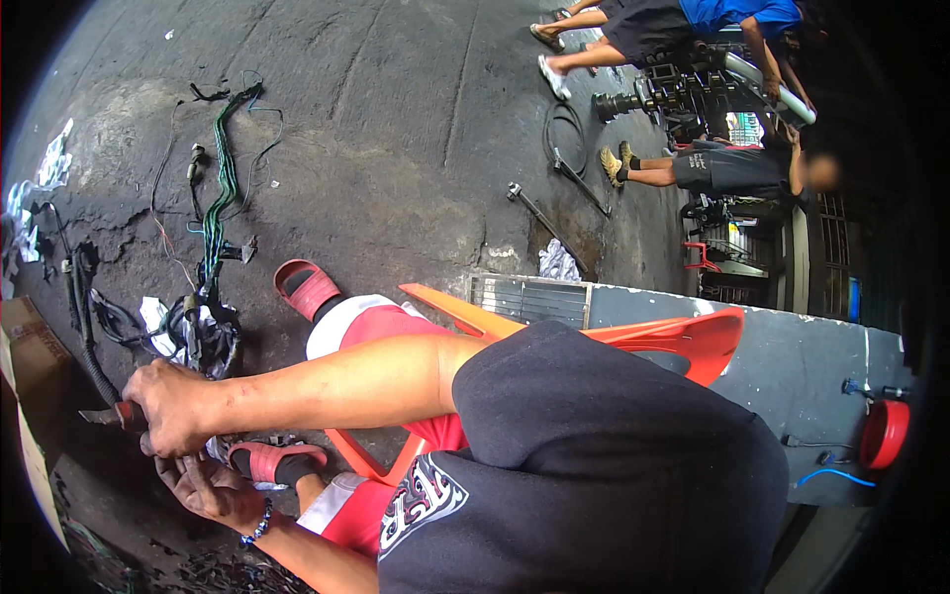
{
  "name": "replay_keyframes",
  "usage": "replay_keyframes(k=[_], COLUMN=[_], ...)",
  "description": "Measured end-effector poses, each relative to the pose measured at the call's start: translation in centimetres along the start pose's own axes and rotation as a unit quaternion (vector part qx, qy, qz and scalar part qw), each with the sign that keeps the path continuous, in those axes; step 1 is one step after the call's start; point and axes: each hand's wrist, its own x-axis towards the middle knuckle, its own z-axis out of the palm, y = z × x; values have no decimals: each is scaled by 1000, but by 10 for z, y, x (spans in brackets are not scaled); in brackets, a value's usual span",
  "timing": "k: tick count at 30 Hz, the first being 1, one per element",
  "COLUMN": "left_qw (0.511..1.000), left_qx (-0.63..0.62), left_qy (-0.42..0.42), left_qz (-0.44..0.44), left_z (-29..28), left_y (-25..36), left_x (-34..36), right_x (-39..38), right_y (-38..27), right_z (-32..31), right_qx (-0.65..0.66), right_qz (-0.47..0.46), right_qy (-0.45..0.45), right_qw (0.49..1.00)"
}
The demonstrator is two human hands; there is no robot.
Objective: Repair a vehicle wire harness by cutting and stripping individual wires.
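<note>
My right hand (173, 408) grips a knife (127, 416) with a reddish handle, its short dark blade pointing away from me. Just below it, my left hand (210, 490), with a beaded bracelet at the wrist, has its fingers curled close against the right hand; what they hold is hidden. A black corrugated tube (87, 337) runs up to the knife, and its end disappears there. Past my hands, black cables and connectors (193, 327) lie tangled with crumpled plastic. Farther out, a long bundle of green wires (224, 188) with connectors stretches over the ground.
I sit on an orange plastic chair (693, 342). A cardboard box (30, 346) stands beside the tube. Dark scraps (213, 574) litter the ground near my left arm. A metal bar (549, 226) lies by a floor grate (529, 297). Several people work around a large crankshaft (673, 94).
</note>
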Motion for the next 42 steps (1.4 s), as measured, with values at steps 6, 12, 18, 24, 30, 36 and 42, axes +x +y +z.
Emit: replay_keyframes(k=[6, 12, 18, 24, 30, 36, 42], left_qw=[996, 994, 985, 991, 993, 984, 973], left_qx=[-72, -77, 167, 95, -104, -133, -194], left_qy=[3, 0, 46, 89, 10, -74, -67], left_qz=[-56, -80, 8, 19, -50, -91, -109], left_z=[0, 4, -31, -22, 11, -10, -2], left_y=[4, 9, -26, -32, 8, -1, 4], left_x=[0, -1, -4, -1, -1, 1, -1], right_x=[-3, -3, -3, -6, 0, -2, -3], right_y=[-2, -3, -3, 1, 4, -2, 0], right_z=[2, 1, 3, 5, 6, 4, 6], right_qx=[-5, -9, -34, -49, 1, -20, -20], right_qz=[-8, 7, 7, -14, -10, 14, -26], right_qy=[-16, -12, -9, -1, 24, 1, 8], right_qw=[1000, 1000, 999, 999, 1000, 1000, 999])
